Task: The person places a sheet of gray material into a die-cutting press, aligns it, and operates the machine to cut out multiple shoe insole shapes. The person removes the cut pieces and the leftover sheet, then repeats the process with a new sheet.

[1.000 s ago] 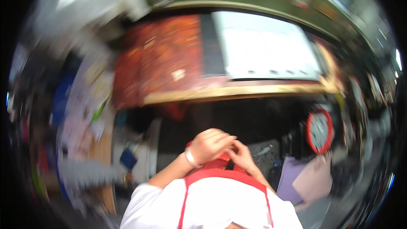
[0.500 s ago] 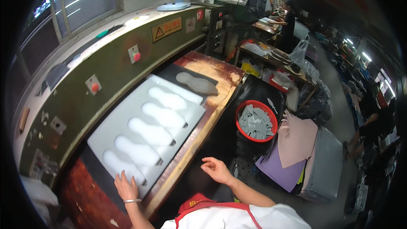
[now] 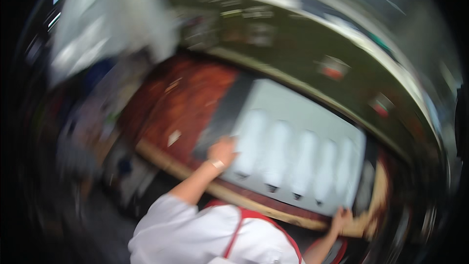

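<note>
A light grey sheet (image 3: 312,112) lies on the cutting bench, with several white sole-shaped pieces (image 3: 279,156) in a row on it. Small dark marks show at the near ends of most pieces. My left hand (image 3: 223,150), with a pale bracelet at the wrist, is at the sheet's left edge; motion blurs its fingers. At the near right corner, the fingers of my right hand (image 3: 340,217) close on the sheet's edge. A darker grey sole-shaped piece (image 3: 364,186) lies just beyond the sheet's right side.
A green machine beam (image 3: 303,44) with red buttons (image 3: 333,68) runs behind the bench. The red-brown bench top (image 3: 188,93) and a black mat (image 3: 220,112) are to the left. Whitish plastic sheeting (image 3: 112,24) hangs at upper left. A red-rimmed basin (image 3: 337,252) is partly visible below my right arm.
My view has swung left, blurring the picture. My right hand has moved from in front of the bench to the sheet's near right corner. My left hand is now at its left edge.
</note>
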Demonstrator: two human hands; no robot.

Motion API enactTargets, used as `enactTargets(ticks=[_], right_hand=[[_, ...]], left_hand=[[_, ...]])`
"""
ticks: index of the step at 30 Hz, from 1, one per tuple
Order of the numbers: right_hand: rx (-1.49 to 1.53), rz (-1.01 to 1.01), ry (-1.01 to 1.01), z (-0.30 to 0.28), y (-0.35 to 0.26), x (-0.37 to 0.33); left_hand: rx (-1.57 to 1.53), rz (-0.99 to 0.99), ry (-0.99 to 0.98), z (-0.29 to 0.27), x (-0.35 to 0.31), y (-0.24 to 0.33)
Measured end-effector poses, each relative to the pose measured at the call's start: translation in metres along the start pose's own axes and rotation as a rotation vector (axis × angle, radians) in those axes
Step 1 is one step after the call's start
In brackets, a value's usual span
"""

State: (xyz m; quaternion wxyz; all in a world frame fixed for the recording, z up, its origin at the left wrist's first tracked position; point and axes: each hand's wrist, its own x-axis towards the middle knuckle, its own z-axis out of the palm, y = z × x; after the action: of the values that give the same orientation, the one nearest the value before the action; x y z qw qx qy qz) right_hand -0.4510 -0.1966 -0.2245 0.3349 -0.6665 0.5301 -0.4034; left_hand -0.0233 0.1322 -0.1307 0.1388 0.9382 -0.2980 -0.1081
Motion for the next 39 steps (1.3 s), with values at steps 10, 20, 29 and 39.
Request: enactTargets(ticks=[10,20,29,39], right_hand=[[-0.319,0.013,-0.506,-0.031,-0.053,0.061],[-0.269,0.171,-0.473,-0.114,-0.052,0.041],[-0.708,-0.381,-0.102,-0.065,0.038,0.123],[-0.355,-0.367,-0.167,-0.041,0.038,0.147]], left_hand=[[-0.219,-0.233,0.236,0.031,-0.025,0.007],[-0.688,0.044,-0.266,0.043,-0.095,-0.021],[-0.129,-0.338,0.473,0.069,0.069,0.04],[-0.315,-0.075,0.295,0.069,0.054,0.008]])
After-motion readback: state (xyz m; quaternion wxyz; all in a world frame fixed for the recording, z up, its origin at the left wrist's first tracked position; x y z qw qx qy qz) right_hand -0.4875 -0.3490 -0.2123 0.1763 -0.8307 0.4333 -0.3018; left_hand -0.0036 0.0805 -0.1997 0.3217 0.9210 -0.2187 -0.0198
